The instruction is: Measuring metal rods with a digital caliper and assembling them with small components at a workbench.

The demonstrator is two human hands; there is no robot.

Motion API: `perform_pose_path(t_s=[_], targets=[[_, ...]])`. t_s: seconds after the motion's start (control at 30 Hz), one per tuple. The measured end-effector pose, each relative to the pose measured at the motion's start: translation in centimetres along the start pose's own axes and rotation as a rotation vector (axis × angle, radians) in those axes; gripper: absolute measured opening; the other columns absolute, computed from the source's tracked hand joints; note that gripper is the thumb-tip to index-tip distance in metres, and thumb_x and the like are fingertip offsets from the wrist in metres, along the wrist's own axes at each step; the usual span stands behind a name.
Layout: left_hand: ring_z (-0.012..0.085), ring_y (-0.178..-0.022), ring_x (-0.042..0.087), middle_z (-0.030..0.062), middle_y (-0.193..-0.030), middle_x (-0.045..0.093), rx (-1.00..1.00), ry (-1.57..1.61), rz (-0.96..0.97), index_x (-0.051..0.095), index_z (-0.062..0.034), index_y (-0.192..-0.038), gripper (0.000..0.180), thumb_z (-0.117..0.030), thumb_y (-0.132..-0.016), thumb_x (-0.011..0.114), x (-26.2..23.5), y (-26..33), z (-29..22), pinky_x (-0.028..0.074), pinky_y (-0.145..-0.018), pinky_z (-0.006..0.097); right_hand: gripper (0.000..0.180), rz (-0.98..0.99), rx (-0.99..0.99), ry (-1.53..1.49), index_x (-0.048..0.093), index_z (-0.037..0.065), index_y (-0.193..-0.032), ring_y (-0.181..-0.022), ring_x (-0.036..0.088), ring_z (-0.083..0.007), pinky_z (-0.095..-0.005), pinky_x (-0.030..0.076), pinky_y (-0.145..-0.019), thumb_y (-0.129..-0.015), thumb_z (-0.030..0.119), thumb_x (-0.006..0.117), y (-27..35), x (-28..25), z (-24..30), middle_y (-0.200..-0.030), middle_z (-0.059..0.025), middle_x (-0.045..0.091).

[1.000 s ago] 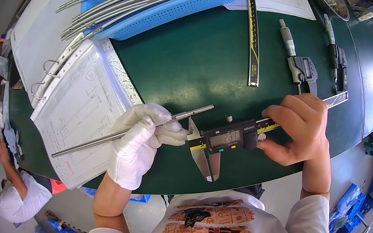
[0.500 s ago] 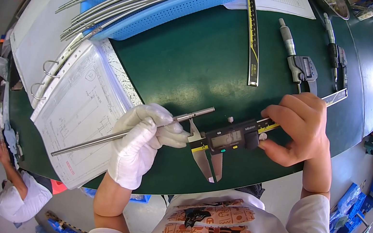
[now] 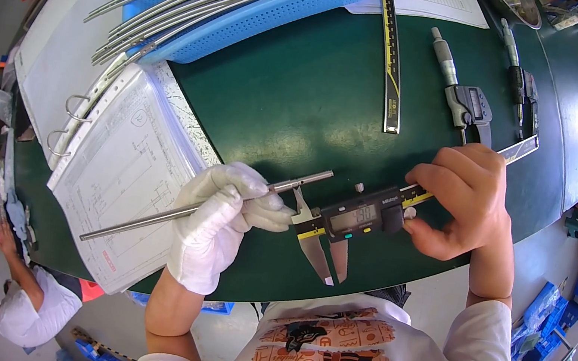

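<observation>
My left hand (image 3: 215,225), in a white glove, is closed round a thin metal rod (image 3: 139,222). The rod slants up to the right, and its far end, with small holes near the tip, sticks out past the fingers. Bare-skinned, my right hand (image 3: 461,202) grips the beam of a digital caliper (image 3: 367,214), thumb by the small roller. The caliper's big lower jaws (image 3: 326,258) point toward me, a little apart with nothing between them. Its small upper jaws are close to the rod by my gloved fingertips; whether they touch it, I cannot tell.
A blue basket (image 3: 252,29) of long metal rods stands at the far left. An open ring binder (image 3: 134,156) with drawings lies left. Beyond the caliper are a steel ruler (image 3: 391,61) and two micrometers (image 3: 467,103) (image 3: 523,93). Another person (image 3: 32,298) is at the lower left.
The caliper has tilted and shifted very slightly, and the reading on its display has changed. The rod's far end sits a touch lower. Both hands keep their grip.
</observation>
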State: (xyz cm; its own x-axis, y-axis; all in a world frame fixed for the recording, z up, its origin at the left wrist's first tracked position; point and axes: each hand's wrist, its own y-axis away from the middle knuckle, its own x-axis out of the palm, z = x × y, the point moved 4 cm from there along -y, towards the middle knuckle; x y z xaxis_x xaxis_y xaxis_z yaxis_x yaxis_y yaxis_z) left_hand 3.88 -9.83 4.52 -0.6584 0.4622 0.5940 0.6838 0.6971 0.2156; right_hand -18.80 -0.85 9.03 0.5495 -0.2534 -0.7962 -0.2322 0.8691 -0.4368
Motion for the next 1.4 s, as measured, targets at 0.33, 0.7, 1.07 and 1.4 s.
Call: perform_pose_path(t_s=[0.33, 0.7, 1.07, 1.4], targets=[[0.0306, -0.079, 0.063, 0.0168, -0.087, 0.057, 0.017, -0.034, -0.019, 0.052, 0.0041, -0.092, 0.020, -0.014, -0.088, 0.045, -0.1, 0.1, 0.1, 0.054, -0.071, 0.040, 0.029, 0.016, 0.003, 0.025, 0.054, 0.005, -0.073, -0.042, 0.042, -0.0208, -0.0320, 0.031, -0.038, -0.056, 0.026, 0.066, 0.0, -0.1, 0.1, -0.057, -0.0032, 0.041], [0.0223, -0.086, 0.062, 0.0155, -0.096, 0.058, -0.173, 0.040, -0.004, 0.054, 0.0025, -0.098, 0.023, -0.017, -0.089, 0.047, -0.5, -0.8, 1.4, 0.052, -0.073, 0.033, 0.037, 0.036, -0.002, 0.144, 0.056, 0.005, -0.071, -0.044, 0.041, -0.0226, -0.0339, 0.028, -0.042, -0.064, 0.040, 0.066, 0.5, 0.1, -0.7, -0.056, -0.0047, 0.043], [0.0145, -0.078, 0.057, 0.0085, -0.088, 0.057, 0.114, -0.233, 0.198, 0.057, -0.0006, -0.098, 0.025, -0.022, -0.090, 0.048, 1.9, 0.2, 2.3, 0.047, -0.067, 0.024, 0.056, -0.331, 0.149, -0.038, 0.045, 0.000, -0.064, -0.052, 0.036, -0.0158, -0.0280, 0.025, -0.049, -0.068, 0.055, 0.057, 1.1, -0.3, -1.8, -0.058, -0.0038, 0.038], [0.0281, -0.078, 0.058, 0.0112, -0.085, 0.059, 0.417, -0.701, 0.221, 0.061, -0.0062, -0.083, 0.015, -0.018, -0.083, 0.052, 2.7, 0.4, 4.2, 0.047, -0.067, 0.033, 0.043, 0.190, 0.058, 0.012, 0.055, 0.000, -0.072, -0.045, 0.042, -0.0153, -0.0273, 0.031, -0.041, -0.061, 0.038, 0.073, -13.3, 6.7, 6.3, -0.058, -0.0051, 0.048]])
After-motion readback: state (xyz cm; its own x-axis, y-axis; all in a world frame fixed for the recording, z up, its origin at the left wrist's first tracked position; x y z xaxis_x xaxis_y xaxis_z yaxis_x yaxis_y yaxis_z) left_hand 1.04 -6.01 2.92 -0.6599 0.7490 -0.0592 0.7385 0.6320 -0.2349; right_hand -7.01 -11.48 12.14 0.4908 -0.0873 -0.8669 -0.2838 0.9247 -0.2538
